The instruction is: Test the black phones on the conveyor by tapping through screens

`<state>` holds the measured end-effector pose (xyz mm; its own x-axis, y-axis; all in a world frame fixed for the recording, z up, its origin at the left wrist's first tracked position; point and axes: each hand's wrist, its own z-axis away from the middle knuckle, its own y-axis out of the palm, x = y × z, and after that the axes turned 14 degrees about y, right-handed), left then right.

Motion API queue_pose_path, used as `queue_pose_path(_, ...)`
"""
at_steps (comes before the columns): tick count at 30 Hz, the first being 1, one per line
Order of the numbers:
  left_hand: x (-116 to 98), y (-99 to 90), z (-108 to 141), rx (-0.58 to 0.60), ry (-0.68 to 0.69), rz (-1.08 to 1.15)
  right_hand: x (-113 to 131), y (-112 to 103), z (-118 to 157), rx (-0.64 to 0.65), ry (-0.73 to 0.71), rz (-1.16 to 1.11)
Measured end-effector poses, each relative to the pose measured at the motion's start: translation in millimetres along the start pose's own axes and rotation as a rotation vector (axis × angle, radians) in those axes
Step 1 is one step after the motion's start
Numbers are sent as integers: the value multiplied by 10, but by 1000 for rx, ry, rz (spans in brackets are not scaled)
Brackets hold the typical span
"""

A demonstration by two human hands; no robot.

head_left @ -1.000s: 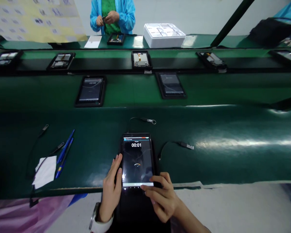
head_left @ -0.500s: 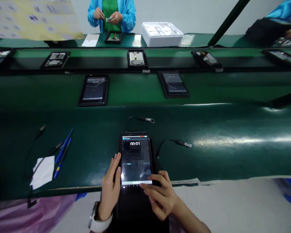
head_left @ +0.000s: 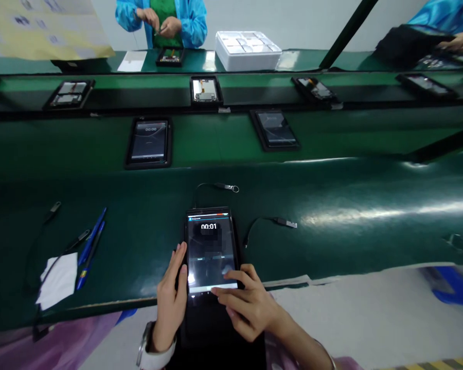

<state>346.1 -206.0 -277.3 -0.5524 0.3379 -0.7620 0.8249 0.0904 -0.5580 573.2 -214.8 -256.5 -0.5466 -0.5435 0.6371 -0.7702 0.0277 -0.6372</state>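
A tablet [head_left: 210,252] with a lit dark screen reading 00:01 lies at the front edge of the green table, in a black tray or case. My left hand [head_left: 172,293] rests against its left side, fingers stretched out along the edge. Over the lower right of the screen is my right hand [head_left: 247,303], its fingers spread and a fingertip at the bottom bar of the screen. A short cable with a metal ring end [head_left: 227,188] lies just above the tablet, and another cable with a metal plug [head_left: 285,223] lies to its right.
Blue pens [head_left: 90,252], a white cloth [head_left: 57,280] and dark cables are on the left. Two tablets [head_left: 149,143] [head_left: 275,129] lie farther back. Behind them, opened devices [head_left: 205,91] line a dark strip. Across the table, a person in blue handles a small part beside a white box [head_left: 247,51].
The view has shifted, so most things appear farther left. My right hand's fingers have moved slightly over the screen. Across the table, the person's hands have changed position.
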Motion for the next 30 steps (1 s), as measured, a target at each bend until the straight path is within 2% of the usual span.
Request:
queue_pose_path(9,-15,1,-20,-4,3,8,-10,43,5,-128,-50,-15)
queue_pose_path(30,-10,-2,-20,0,15,-5,-19,-16,-10,-48,-46,-10)
